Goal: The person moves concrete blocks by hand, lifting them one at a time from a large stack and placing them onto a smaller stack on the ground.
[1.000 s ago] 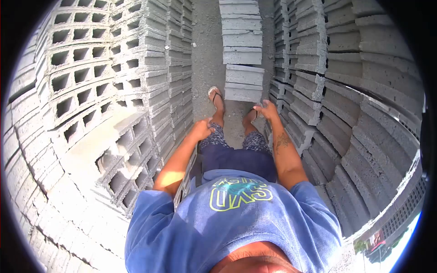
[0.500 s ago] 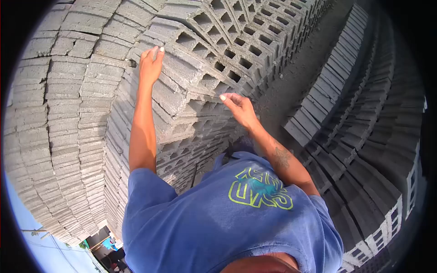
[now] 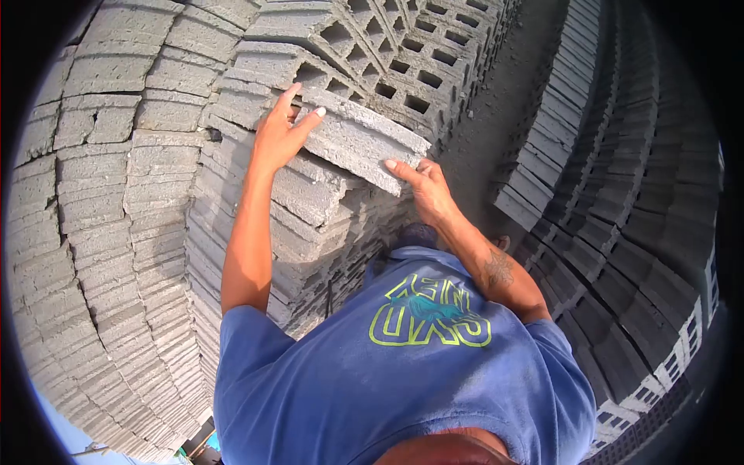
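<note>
Head view: 1 concrete block (image 3: 360, 139) grasped by 2 bare hands, 1 at each end, slanting above the near stack (image 3: 298, 205); contact with that stack cannot be told. Left hand (image 3: 280, 141): thumb on block's upper face, fingers at its far corner. Right hand (image 3: 432, 190): thumb on upper face, other fingers curled around the end. Relative to near stack: open-celled blocks (image 3: 415, 74) beyond; packed blocks (image 3: 97, 174) left; block row (image 3: 542, 159) right, across a gravel strip (image 3: 488, 101).
</note>
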The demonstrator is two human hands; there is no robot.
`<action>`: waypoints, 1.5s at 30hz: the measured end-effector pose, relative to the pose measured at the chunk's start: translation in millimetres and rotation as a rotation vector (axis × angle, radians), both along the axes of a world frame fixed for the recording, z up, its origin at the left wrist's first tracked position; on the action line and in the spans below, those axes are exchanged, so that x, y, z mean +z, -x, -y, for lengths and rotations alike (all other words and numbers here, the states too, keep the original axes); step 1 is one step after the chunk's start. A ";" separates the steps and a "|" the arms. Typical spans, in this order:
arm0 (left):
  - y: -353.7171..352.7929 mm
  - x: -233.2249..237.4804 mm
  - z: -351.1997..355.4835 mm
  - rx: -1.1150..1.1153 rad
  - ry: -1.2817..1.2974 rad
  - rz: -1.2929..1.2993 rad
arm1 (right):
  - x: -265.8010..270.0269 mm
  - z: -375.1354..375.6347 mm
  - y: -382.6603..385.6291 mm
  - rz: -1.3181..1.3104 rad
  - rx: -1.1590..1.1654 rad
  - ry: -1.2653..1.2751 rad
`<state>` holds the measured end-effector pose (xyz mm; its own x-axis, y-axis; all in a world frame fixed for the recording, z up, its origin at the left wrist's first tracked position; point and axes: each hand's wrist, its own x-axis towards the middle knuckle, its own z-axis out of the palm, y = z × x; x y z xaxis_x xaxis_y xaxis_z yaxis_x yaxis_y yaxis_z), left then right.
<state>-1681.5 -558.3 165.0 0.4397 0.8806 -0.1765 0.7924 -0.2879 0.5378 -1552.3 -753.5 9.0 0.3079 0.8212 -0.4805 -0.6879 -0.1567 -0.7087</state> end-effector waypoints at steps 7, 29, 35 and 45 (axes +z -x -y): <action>-56.3 -11.8 73.4 -0.315 0.340 0.252 | 25.0 83.6 -34.7 -0.264 -0.130 -0.151; -110.8 -305.0 341.3 -0.197 0.978 0.293 | -149.0 349.7 -56.4 0.192 -0.462 0.541; -140.2 -459.1 352.2 -0.198 0.921 0.211 | -279.7 357.9 -91.9 0.082 -0.330 0.750; -169.2 -627.5 347.5 -0.137 0.790 -0.027 | -462.8 347.9 -135.5 0.052 -0.349 0.797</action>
